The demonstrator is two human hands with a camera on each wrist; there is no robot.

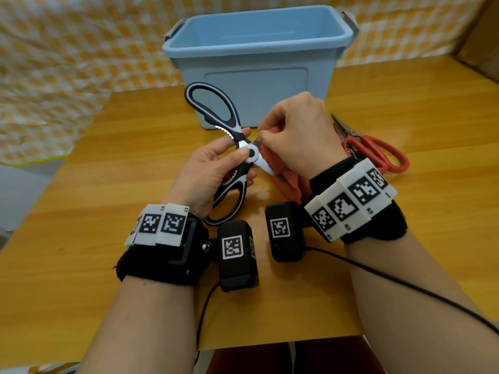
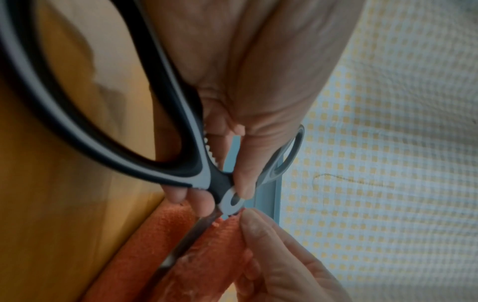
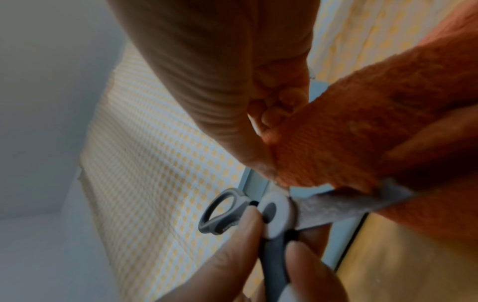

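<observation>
the marker bands [image 1: 162,225] strapped to my wrists sat closest, and just past them my left hand [image 1: 208,174] gripped the black-and-white kitchen scissors [image 1: 216,109] at the pivot, thumb on the round cap and fingers curled under the neck, the handles spread wide over the wooden table [image 1: 108,184]. my right hand [image 1: 299,130] was closed around a bunched orange cloth [image 1: 289,182], pinching it against one blade [image 1: 266,166] close to the pivot. the danger, as i judged it, lay in that blade: with the scissors open the edge was bare, and only cloth lay between it and my fingertips, so a stroke drawn into the edge rather than along the flat could have cut through to skin. my left grip was small and near the joint, so a hard tug from the cloth could have twisted the scissors or swung the handles shut on my own fingers. the cloth's pile might also have snagged at the joint. the red scissors [image 1: 378,152] lay just beside my right wrist, tips toward the blue bin [image 1: 256,85], and a careless sweep could have knocked them away.
</observation>
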